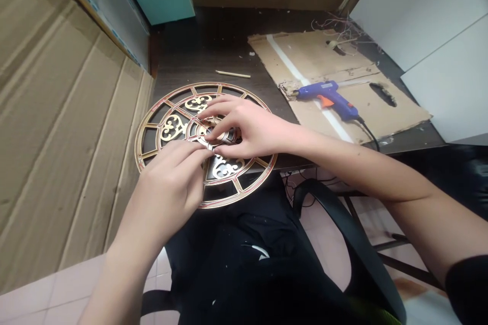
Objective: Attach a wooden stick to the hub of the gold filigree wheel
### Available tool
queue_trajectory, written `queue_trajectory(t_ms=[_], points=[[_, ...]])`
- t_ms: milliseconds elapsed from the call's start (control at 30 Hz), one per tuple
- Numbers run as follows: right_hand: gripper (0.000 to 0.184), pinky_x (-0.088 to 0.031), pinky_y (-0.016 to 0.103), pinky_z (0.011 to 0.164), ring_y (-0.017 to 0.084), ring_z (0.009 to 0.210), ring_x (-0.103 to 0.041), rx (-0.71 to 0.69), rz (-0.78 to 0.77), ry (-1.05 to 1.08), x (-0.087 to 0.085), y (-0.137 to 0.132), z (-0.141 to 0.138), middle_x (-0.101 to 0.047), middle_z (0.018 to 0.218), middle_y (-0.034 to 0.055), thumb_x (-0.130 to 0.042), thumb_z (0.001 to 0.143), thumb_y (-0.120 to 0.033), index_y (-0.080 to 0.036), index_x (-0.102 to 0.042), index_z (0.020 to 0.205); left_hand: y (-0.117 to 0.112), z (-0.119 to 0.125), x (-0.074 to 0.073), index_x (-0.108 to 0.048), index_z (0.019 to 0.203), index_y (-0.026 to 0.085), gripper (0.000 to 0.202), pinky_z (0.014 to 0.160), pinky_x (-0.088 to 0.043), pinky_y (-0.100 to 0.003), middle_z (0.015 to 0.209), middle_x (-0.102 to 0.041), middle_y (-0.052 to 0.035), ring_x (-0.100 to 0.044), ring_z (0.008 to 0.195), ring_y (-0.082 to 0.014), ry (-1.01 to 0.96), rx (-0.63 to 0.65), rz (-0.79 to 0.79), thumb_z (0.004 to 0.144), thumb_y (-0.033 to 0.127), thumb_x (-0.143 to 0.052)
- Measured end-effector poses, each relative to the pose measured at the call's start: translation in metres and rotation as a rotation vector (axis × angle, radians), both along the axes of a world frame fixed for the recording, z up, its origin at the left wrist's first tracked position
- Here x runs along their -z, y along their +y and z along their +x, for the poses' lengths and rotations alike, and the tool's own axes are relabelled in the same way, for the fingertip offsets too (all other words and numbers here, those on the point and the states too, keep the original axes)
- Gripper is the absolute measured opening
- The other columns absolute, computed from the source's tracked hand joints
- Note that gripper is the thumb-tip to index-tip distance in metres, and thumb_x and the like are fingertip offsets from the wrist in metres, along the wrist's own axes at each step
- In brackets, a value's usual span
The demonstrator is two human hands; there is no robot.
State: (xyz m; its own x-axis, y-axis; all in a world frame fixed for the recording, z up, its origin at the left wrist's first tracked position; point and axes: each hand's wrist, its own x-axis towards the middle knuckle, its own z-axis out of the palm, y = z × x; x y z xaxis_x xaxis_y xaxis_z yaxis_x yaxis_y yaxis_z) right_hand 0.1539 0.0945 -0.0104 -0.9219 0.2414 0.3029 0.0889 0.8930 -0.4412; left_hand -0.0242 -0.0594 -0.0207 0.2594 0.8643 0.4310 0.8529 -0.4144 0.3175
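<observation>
A round openwork wheel [238,183], gold with reddish lines and scroll ornaments, lies on the dark table with its near edge over the table's front. My left hand [173,175] rests over its near left part, fingers bent together with their tips at the hub; the thumb is hidden. From the right, my right hand [247,127] arches over the hub, thumb and index finger drawn close together beside the left fingertips. Whatever small piece may be between the fingertips of either hand is too small to make out.
Beyond the wheel lies a thin wooden stick [233,74]. A blue glue gun [330,97] with an orange trigger sits on a cardboard sheet [305,56] at right, its cord running off the front. Thin wires [343,30] tangle behind. Cardboard [76,111] stands along the left.
</observation>
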Motion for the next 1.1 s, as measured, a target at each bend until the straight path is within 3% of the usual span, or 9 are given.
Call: queue_trajectory(t_ms=[200,367,500,600,700,867,967,1100], points=[[0.011,-0.042,0.050,0.116,0.028,0.127,-0.063,-0.025,0.014,0.092,0.005,0.001,-0.001,-0.073,0.128,0.0095,-0.070,0.084,-0.017,-0.020,-0.080,0.089,0.001,-0.003,-0.001,-0.072,0.112,0.011,0.024,0.100,-0.054,-0.042,0.115,-0.074,-0.0129,-0.067,0.109,-0.0253,-0.028,0.016,0.002,0.099,0.006,-0.052],[0.018,-0.042,0.049,0.117,0.030,0.134,-0.059,0.031,0.048,0.169,-0.001,-0.008,0.011,-0.070,0.133,0.0128,-0.067,0.085,-0.015,-0.017,-0.079,0.098,0.002,-0.002,-0.001,-0.070,0.114,0.011,0.026,0.097,-0.055,-0.045,0.115,-0.074,-0.0124,-0.067,0.107,-0.0272,0.017,0.025,0.011,0.097,0.003,-0.054],[0.019,-0.049,0.046,0.109,0.028,0.126,-0.064,0.242,0.094,0.227,-0.018,-0.014,0.039,-0.072,0.129,0.0093,-0.066,0.089,-0.019,-0.020,-0.078,0.103,0.003,-0.003,0.000,-0.069,0.113,0.012,0.023,0.094,-0.055,-0.044,0.114,-0.073,-0.0115,-0.067,0.105,-0.0271,0.035,0.034,0.033,0.096,0.003,-0.056],[0.015,-0.057,0.039,0.088,0.024,0.099,-0.073,0.488,0.138,0.248,-0.028,-0.012,0.070,-0.079,0.104,0.0045,-0.067,0.091,-0.022,-0.023,-0.079,0.099,0.004,-0.005,0.003,-0.068,0.111,0.013,0.019,0.093,-0.055,-0.042,0.112,-0.073,-0.0110,-0.067,0.103,-0.0260,0.024,0.054,0.074,0.097,0.006,-0.058],[0.012,-0.056,0.035,0.070,0.020,0.076,-0.071,0.716,0.187,0.252,-0.031,-0.006,0.104,-0.080,0.088,0.0036,-0.069,0.090,-0.024,-0.022,-0.080,0.094,0.004,-0.005,0.006,-0.067,0.110,0.016,0.016,0.094,-0.053,-0.041,0.111,-0.073,-0.0090,-0.067,0.104,-0.0256,0.008,0.058,0.123,0.098,0.010,-0.058],[0.010,-0.053,0.034,0.065,0.017,0.069,-0.069,0.816,0.198,0.146,-0.039,0.001,0.142,-0.081,0.086,0.0042,-0.070,0.088,-0.022,-0.020,-0.081,0.087,0.004,-0.004,0.009,-0.064,0.109,0.018,0.013,0.091,-0.052,-0.043,0.108,-0.071,-0.0087,-0.067,0.100,-0.0268,0.015,0.047,0.199,0.100,0.016,-0.055],[0.010,-0.051,0.034,0.066,0.017,0.068,-0.067,0.791,0.218,0.043,-0.052,0.016,0.136,-0.078,0.078,0.0036,-0.070,0.087,-0.021,-0.018,-0.080,0.085,0.003,-0.001,0.009,-0.064,0.107,0.016,0.012,0.094,-0.050,-0.044,0.106,-0.069,-0.0103,-0.065,0.099,-0.0271,0.041,0.039,0.236,0.100,0.016,-0.054],[0.014,-0.050,0.036,0.078,0.021,0.081,-0.069,0.644,0.266,-0.177,-0.066,0.053,0.086,-0.078,0.085,0.0063,-0.066,0.087,-0.015,-0.017,-0.079,0.086,-0.001,0.000,0.009,-0.063,0.111,0.015,0.015,0.098,-0.048,-0.044,0.110,-0.069,-0.0098,-0.064,0.103,-0.0260,0.048,0.026,0.205,0.100,0.011,-0.055]])
